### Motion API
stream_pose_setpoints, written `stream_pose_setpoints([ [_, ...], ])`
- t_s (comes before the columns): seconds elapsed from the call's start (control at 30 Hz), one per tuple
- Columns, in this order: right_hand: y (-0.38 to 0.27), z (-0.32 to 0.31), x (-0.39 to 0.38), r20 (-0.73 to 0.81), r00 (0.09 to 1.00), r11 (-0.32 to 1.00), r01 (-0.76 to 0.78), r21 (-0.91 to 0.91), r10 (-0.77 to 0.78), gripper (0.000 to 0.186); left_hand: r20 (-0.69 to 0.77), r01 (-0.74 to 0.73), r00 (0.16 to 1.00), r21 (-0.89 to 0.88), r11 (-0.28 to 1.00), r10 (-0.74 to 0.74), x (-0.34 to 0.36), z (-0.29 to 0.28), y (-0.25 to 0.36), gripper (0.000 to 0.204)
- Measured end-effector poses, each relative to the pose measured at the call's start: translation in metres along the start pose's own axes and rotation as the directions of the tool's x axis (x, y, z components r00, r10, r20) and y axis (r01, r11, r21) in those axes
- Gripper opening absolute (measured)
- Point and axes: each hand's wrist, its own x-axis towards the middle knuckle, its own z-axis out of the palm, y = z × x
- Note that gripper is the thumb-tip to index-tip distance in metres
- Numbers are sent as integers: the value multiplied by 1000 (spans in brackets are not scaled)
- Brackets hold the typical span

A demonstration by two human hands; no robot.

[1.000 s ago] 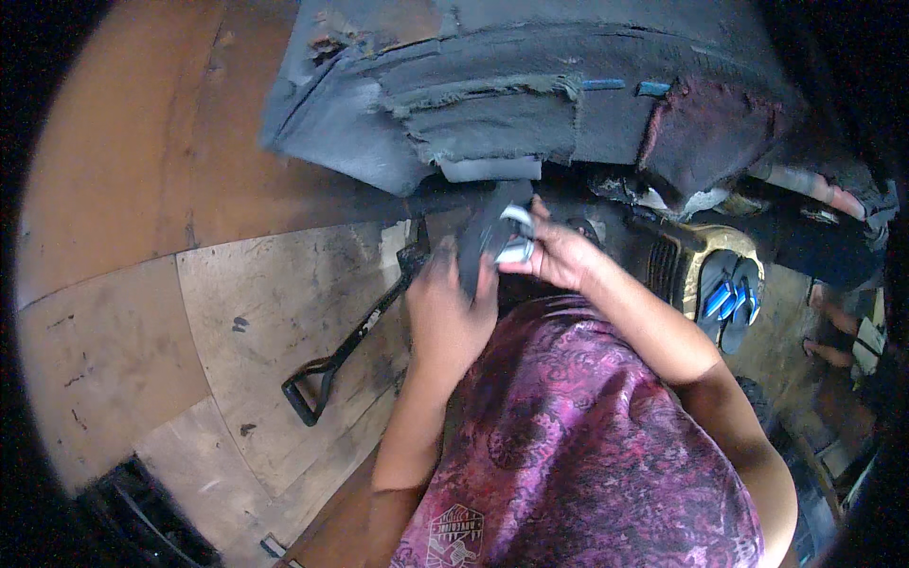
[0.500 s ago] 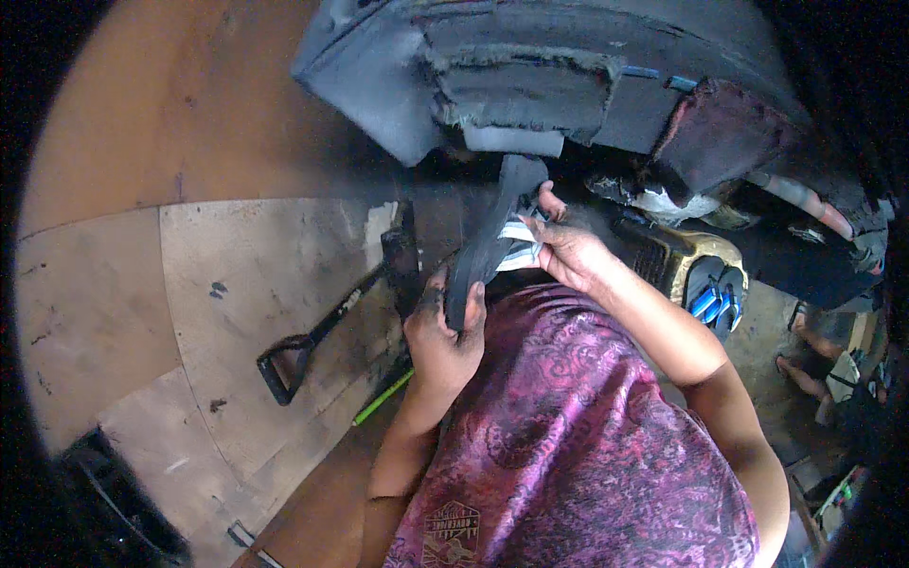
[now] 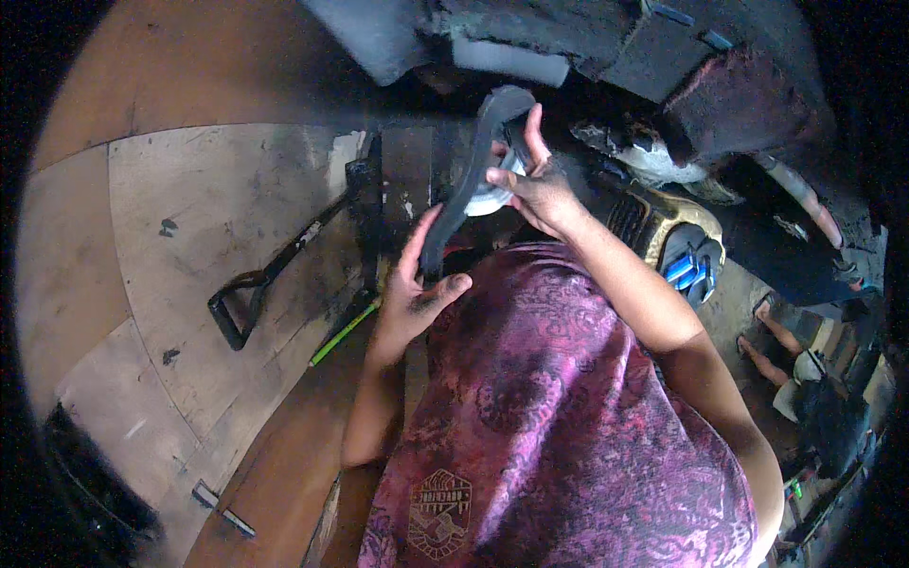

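Observation:
A sandal [image 3: 458,204] with a thick black sole and pale straps is held on its edge in front of my chest. My right hand [image 3: 551,197] grips it by the straps and the upper side, one finger stretched up beside the toe end. The sole's lower end sits between the fingers and thumb of my left hand [image 3: 405,305]; that hold looks loose, with the thumb standing off the sole. Dark smudges mark my fingers. Part of the straps is hidden behind the right hand.
Above the sandal is a dark padded machine or bench front [image 3: 606,57] with a grey block [image 3: 509,62]. Black-and-blue sandals [image 3: 689,265] rest on a stool at the right. A black-handled tool [image 3: 284,256] and a green stick [image 3: 343,333] lie left. Another person's legs [image 3: 772,341] show far right.
Both hands have moved up with the sandal, and its sole has turned more edge-on. The left thumb has come away from the sole. My view has shifted slightly.

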Motion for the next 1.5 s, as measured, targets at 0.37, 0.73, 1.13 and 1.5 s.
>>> stream_pose_setpoints([
  [0.37, -7, -8, 25, 172, 985, 894, -99, 437, 26, 64, -252, -71, 926, 616, 785, 281, 55, 33, 48, 46],
  [0.73, -40, -31, 41, 116, 984, 947, -162, 278, 134, 51, -241, -4, 959, 516, 856, 150, 96, 45, 52, 39],
  [1.13, -21, -5, -1, 149, 982, 841, 174, -513, -112, 114, -85, -125, 985, 252, 960, 151, 12, 25, -20, 76],
  [1.5, -30, 23, 9, 64, 984, 937, -177, 302, 166, 58, 73, -58, 996, 100, 993, 51, 113, 23, 26, 81],
])
